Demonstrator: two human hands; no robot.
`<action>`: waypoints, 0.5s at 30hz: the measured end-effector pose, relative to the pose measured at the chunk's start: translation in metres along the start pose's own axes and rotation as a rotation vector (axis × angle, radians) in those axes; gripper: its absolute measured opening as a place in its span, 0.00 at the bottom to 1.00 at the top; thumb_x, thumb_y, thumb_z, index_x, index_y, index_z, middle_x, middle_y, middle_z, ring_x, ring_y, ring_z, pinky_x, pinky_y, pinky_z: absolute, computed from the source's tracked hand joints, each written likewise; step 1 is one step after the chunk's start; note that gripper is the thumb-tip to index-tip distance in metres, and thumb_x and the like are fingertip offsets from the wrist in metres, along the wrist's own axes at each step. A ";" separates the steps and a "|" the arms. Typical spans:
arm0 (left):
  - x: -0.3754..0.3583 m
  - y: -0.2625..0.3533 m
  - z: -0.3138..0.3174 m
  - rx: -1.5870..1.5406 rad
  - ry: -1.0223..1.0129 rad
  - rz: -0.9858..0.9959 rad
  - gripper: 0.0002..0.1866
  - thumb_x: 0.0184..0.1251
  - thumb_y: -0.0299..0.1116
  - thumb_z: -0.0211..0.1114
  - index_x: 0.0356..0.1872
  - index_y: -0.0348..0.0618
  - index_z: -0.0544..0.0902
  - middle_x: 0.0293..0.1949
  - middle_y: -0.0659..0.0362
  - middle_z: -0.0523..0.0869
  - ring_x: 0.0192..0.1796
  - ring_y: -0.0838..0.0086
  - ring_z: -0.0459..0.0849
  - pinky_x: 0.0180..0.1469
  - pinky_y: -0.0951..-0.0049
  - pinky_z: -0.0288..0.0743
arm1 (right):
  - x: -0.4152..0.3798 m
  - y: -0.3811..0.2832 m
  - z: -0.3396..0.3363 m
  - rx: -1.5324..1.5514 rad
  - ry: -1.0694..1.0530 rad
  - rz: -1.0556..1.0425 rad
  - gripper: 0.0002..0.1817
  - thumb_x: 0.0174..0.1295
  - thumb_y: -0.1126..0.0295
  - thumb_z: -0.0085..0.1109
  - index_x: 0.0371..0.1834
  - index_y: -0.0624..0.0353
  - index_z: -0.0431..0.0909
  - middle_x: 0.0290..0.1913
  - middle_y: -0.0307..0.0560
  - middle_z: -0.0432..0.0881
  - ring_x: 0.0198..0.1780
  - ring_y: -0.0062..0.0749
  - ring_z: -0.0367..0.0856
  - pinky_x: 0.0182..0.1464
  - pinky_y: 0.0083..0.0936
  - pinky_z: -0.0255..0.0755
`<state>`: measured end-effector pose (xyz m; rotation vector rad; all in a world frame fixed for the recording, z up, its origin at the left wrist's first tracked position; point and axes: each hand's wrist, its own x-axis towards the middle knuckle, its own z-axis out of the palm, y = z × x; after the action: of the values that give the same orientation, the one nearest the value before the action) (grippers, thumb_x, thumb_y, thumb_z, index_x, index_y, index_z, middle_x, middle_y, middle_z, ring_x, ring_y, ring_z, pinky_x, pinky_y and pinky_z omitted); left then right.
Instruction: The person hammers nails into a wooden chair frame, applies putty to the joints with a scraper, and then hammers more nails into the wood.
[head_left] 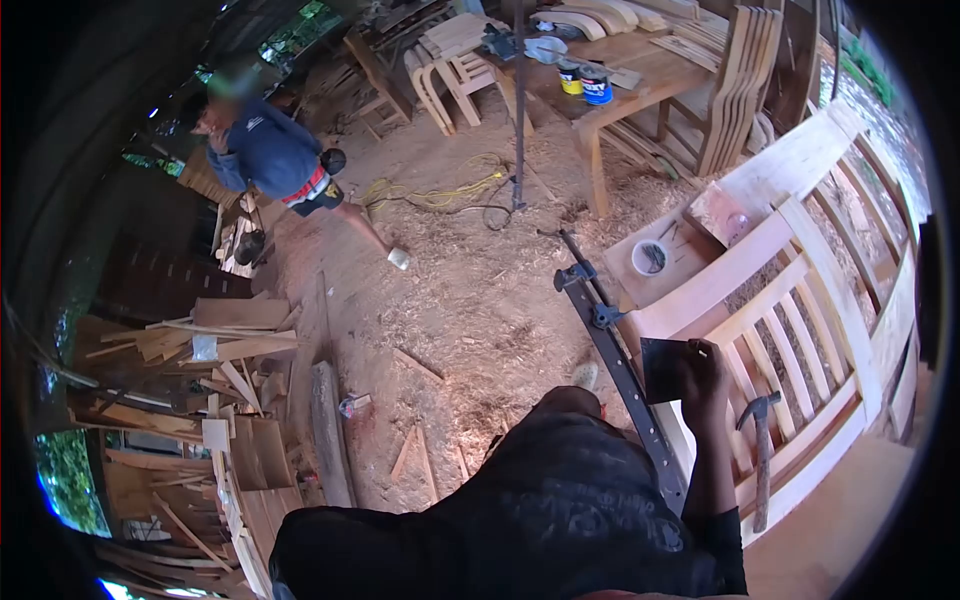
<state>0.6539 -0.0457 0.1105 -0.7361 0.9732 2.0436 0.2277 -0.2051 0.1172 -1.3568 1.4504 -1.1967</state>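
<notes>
My right hand (pixel 706 376) is closed on a dark, flat, rectangular sheet (pixel 662 370); its exact kind I cannot make out. The hand is above a slatted pale-wood furniture frame (pixel 770 345). A claw hammer (pixel 763 462) with a wooden handle lies on the frame, just right of my forearm. Along the frame's left side runs a long dark bar clamp (pixel 622 385) with blue fittings. My left hand is out of view.
A white tub (pixel 650 258) sits on a board beyond the frame. Paint cans (pixel 597 84) stand on a wooden table (pixel 650 88). A person (pixel 265 150) stands at the upper left. Scrap wood (pixel 225 335) is piled left, and a yellow cord (pixel 440 195) crosses the shavings-covered floor.
</notes>
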 end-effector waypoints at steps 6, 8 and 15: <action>-0.024 0.009 -0.041 0.019 -0.100 -0.036 0.15 0.67 0.41 0.69 0.47 0.42 0.90 0.42 0.57 0.93 0.44 0.73 0.90 0.53 0.66 0.82 | 0.001 0.002 -0.008 -0.051 0.192 0.008 0.16 0.69 0.75 0.61 0.58 0.66 0.74 0.47 0.56 0.87 0.52 0.39 0.88 0.56 0.32 0.79; -0.037 0.009 -0.072 0.020 -0.147 -0.041 0.15 0.67 0.40 0.68 0.47 0.42 0.90 0.42 0.57 0.93 0.45 0.73 0.90 0.54 0.66 0.82 | 0.011 0.012 -0.010 -0.047 0.240 0.071 0.17 0.70 0.75 0.61 0.59 0.68 0.73 0.49 0.57 0.87 0.54 0.39 0.87 0.57 0.32 0.78; -0.066 0.048 -0.271 0.516 -0.116 -0.259 0.15 0.67 0.39 0.68 0.49 0.43 0.91 0.43 0.56 0.94 0.48 0.73 0.91 0.56 0.65 0.81 | 0.112 0.007 -0.006 -0.278 0.429 0.222 0.17 0.68 0.70 0.62 0.56 0.66 0.76 0.45 0.64 0.88 0.48 0.49 0.90 0.51 0.37 0.81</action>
<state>0.6996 -0.3137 0.0299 -0.4329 1.2014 1.5023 0.2081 -0.3156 0.1177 -1.1143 2.0770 -1.2194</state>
